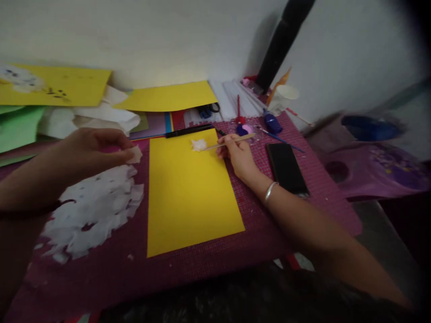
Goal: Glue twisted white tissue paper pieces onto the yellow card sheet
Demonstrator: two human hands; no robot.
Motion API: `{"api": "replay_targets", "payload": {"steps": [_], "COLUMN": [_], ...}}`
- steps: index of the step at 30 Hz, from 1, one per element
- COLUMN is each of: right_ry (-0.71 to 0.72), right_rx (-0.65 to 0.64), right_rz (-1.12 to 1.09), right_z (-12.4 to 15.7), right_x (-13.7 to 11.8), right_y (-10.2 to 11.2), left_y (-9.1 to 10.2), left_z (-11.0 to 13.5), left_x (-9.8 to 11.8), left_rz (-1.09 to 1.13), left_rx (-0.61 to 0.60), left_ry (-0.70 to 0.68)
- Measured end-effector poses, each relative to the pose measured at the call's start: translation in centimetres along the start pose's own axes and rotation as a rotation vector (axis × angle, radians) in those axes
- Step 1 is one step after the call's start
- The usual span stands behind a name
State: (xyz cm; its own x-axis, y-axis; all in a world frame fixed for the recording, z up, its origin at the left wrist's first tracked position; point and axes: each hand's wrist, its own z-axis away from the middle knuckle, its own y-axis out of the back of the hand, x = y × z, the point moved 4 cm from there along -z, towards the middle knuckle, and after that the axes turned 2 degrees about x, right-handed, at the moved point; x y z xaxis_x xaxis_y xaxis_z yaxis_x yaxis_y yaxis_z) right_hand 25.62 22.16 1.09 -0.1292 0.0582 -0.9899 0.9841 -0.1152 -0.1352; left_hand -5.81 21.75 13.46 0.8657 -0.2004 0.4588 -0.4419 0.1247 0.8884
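Observation:
A yellow sheet of paper lies flat on the table. Near its top edge is a small clump of crumpled white paper. My right hand is closed around a thin wooden stick, whose left end reaches to the white clump; whether it touches I cannot tell. My left hand pinches a small white paper piece between thumb and fingers. Under and beside that hand spreads a pile of white paper pieces, left of the yellow sheet.
A black phone, a paintbrush and a dark blue bottle lie on the right. Behind stand another yellow sheet, scissors and a yellow card with white paper stuck on it. A pink chair is at the far right.

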Motion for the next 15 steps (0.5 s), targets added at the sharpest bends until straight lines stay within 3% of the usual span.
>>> {"api": "replay_targets", "payload": {"steps": [3,5,7,11,15], "right_ry": [0.061,0.077,0.077,0.083,0.105], "right_rx": [0.005,0.001,-0.011,-0.074,-0.115], "right_rz": [0.012,0.022,0.043,0.071,0.084], "right_z": [-0.4,-0.5,-0.5,-0.5,-0.7], "right_x": [0.1,0.2,0.3,0.3,0.2], "right_y": [0.1,0.2,0.2,-0.1,-0.4], "left_y": [-0.3,-1.5,-3.1,-6.0,-8.9], "left_z": [-0.9,-1.5,-2.4,-4.5,-6.0], "left_x": [3.5,5.0,5.7,5.4,4.8], "left_rz": [-0.49,-0.685,-0.671,-0.274,0.09], "left_rx": [0.225,0.305,0.228,-0.015,-0.296], "left_ry": [-0.29,-0.361,-0.313,-0.207,-0.292]}}
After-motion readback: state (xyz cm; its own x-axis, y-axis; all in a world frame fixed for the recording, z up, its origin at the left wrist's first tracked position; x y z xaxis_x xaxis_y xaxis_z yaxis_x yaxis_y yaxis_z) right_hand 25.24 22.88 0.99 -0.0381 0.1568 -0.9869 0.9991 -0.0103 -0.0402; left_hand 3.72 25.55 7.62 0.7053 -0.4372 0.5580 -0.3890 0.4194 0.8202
